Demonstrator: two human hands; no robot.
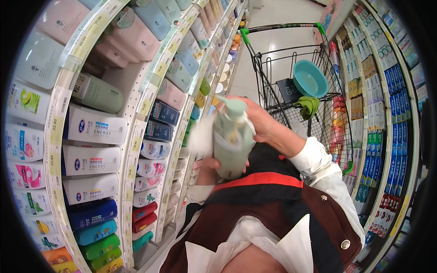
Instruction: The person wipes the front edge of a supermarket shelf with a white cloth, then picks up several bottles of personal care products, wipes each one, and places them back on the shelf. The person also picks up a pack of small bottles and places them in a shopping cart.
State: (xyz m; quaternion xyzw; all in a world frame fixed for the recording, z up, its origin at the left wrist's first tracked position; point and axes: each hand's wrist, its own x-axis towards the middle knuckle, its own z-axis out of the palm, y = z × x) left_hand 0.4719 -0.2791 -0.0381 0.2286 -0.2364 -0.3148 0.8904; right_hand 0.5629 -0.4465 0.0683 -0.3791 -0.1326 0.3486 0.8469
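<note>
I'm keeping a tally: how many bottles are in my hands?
1: the pale green pump bottle, your left hand at its lower part, your right hand at its upper part. Anything behind it is hidden.

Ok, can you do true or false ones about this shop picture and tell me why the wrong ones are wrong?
1. The bottle has a pump top. True.
2. Nobody is holding the bottle. False: the left hand grips it near its base.
3. The right hand is up near the pump top. True.
4. A green cloth is near the basin in the cart. True.
5. The basin is red. False: it is blue-green.
6. Toy cars line the left side. False: shelves of other bottles do.
</note>
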